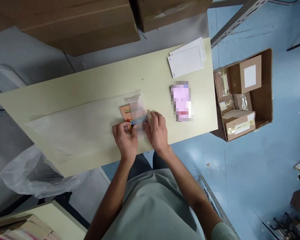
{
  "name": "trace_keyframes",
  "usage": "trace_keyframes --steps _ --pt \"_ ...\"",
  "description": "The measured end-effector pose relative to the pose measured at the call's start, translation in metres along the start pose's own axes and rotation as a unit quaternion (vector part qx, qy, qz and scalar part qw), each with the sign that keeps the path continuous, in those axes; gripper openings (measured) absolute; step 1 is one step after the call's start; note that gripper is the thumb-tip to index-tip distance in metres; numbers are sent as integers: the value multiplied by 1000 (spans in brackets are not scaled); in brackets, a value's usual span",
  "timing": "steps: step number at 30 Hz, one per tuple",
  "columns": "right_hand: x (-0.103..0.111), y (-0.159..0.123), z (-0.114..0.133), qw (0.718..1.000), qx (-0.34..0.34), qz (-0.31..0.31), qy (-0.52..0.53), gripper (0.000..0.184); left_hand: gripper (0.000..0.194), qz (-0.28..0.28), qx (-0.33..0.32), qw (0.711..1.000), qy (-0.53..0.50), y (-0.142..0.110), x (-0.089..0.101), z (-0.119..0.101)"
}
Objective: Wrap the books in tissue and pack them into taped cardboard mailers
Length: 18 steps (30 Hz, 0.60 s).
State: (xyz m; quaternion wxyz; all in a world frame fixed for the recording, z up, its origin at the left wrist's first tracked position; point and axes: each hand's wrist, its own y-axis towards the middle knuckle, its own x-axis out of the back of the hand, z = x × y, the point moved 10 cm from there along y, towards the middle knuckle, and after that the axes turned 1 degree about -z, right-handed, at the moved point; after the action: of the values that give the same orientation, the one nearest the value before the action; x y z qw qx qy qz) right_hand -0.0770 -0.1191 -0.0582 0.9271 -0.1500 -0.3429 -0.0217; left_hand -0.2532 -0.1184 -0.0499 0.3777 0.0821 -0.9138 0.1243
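Observation:
A flat orange item with a colourful printed cover (125, 111) lies on a long translucent wrapping sheet (85, 128) spread over the table. The sheet's right end is folded over part of the item. My left hand (126, 140) is closed at the item's near left edge, thumb and fingers pinching there. At the right side, my right hand (158, 133) grips the folded end of the sheet with bent fingers. The fingertips partly cover the item's lower edge.
The pale table (155, 81) also holds a blurred pink item (181, 100) and white cards (186, 61). Large cardboard boxes (90, 30) stand behind it. An open carton with smaller boxes (268, 86) sits on the right. A clear plastic bag (32, 176) hangs at the left.

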Motion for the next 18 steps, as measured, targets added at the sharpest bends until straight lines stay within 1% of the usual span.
trace_keyframes --steps 2,4,7,10,12,15,18 --pt "-2 2 -2 999 -18 -8 45 52 6 18 -20 999 17 0 -1 -9" --pt "-4 6 -4 996 -38 -16 79 50 11 28 -32 998 37 0 -1 -15" --pt "-6 14 -6 993 -58 -15 101 42 16 35 -46 997 59 -1 -2 -22" --pt "-7 20 -1 990 -58 5 130 37 18 41 -66 995 69 -3 -2 -29" --pt "-7 22 4 985 -65 22 158 36 22 54 -75 993 74 -5 0 -34" --pt "-5 25 15 978 -74 57 189 34 31 90 -83 990 73 -8 1 -41" --pt "-3 27 26 970 -71 93 211 32 45 135 -84 986 55 -13 0 -44"
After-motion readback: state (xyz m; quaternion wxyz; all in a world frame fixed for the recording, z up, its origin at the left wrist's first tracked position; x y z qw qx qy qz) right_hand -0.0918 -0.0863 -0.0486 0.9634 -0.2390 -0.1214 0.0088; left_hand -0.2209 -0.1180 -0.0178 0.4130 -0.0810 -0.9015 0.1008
